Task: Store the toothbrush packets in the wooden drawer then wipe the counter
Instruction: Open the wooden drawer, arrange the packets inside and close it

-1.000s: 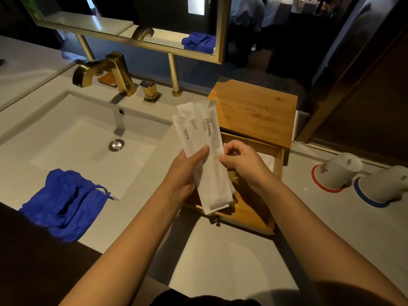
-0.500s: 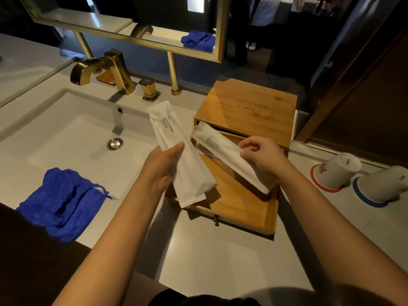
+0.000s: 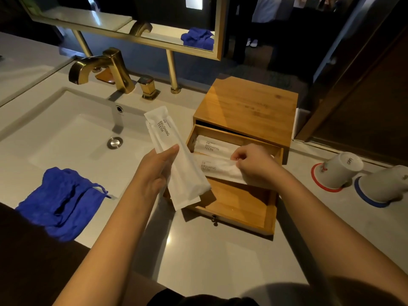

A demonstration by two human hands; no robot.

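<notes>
The wooden drawer [image 3: 242, 215] stands pulled out of its wooden box [image 3: 249, 109] on the pale counter [image 3: 198, 257]. One white toothbrush packet [image 3: 212, 146] lies flat at the drawer's back. My right hand [image 3: 256, 166] is inside the drawer, fingers pinched on a second packet [image 3: 218, 168] that rests just in front of the first. My left hand [image 3: 154, 173] holds a small stack of white packets [image 3: 176, 160] marked "BRUSHING TEETH", tilted above the drawer's left edge. A crumpled blue cloth [image 3: 61, 202] lies at the sink's front rim.
A white sink [image 3: 66, 138] with a gold faucet [image 3: 99, 67] fills the left. Two upturned white cups [image 3: 340, 171] stand on red and blue coasters at the right. A gold-framed mirror [image 3: 132, 23] hangs behind. A person's legs show in the dark doorway beyond.
My right hand has carried one packet down from above the drawer and laid it inside, in front of another packet. My left hand still holds the remaining packets in about the same place.
</notes>
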